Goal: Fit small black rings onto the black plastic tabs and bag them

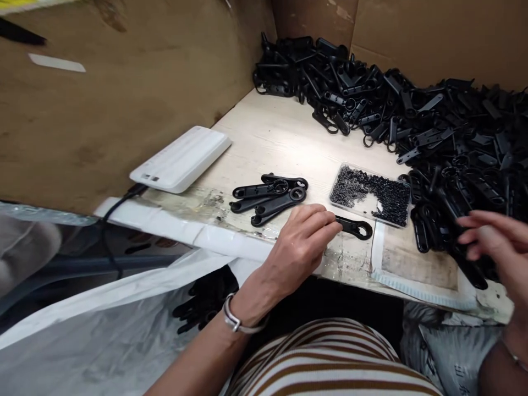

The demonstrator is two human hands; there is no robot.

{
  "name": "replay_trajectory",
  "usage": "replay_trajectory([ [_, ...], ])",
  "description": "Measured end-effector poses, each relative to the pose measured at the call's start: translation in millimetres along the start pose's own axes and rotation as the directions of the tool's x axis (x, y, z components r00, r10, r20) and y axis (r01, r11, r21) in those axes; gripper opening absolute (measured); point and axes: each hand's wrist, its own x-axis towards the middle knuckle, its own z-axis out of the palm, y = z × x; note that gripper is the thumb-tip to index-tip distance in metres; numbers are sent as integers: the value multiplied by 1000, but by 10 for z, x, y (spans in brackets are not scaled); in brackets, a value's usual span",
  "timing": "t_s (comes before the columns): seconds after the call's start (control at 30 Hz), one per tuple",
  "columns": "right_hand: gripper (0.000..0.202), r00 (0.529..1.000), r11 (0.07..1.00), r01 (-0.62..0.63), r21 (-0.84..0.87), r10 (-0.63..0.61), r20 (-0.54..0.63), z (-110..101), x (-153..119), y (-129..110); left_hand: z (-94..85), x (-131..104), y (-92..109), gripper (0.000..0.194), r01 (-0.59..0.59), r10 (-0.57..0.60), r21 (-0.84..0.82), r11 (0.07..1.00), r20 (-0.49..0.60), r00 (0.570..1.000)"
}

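Note:
My left hand (303,236) rests at the table's front edge, its fingers closed on a black plastic handle piece (358,228). The ring end of that piece sticks out to the right; the other end is hidden under my fingers. Further right, my right hand (497,242) is beside the near part of a big pile of similar black pieces (433,126), fingers apart and slightly blurred, with nothing visible in them. Several matching pieces (276,201) lie in a small group left of my left hand. A clear shallow box (365,212) holds many tiny black and greyish parts.
A white flat device (181,159) with a black cable (110,225) lies at the table's left edge. Brown cardboard walls (124,99) stand left and behind. Below the table hangs a pale plastic bag (124,330) with black pieces (206,300). A stained sheet (418,258) is on the tabletop.

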Motion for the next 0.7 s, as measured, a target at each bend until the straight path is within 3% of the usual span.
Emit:
replay_trajectory([
  [0.03,28,996,996,35,-80,-28,88,159,-81,-13,12,-12,34,21,-8,8,-20,1000,-24,1000],
  [0.1,40,952,1000,-18,-3,18,304,444,-193,-4,36,-31,95,21,-5,3,-44,999,-55,998],
  [0.17,47,913,988,-108,110,55,404,672,-248,25,58,-42,141,20,4,-7,-44,999,-76,997],
  [0.37,50,888,905,-274,327,108,446,1030,-294,30,104,-57,209,16,-33,36,26,999,-134,990],
  [0.7,42,878,812,-375,447,157,451,1126,-293,144,88,-9,291,15,-52,57,65,997,-71,996],
])
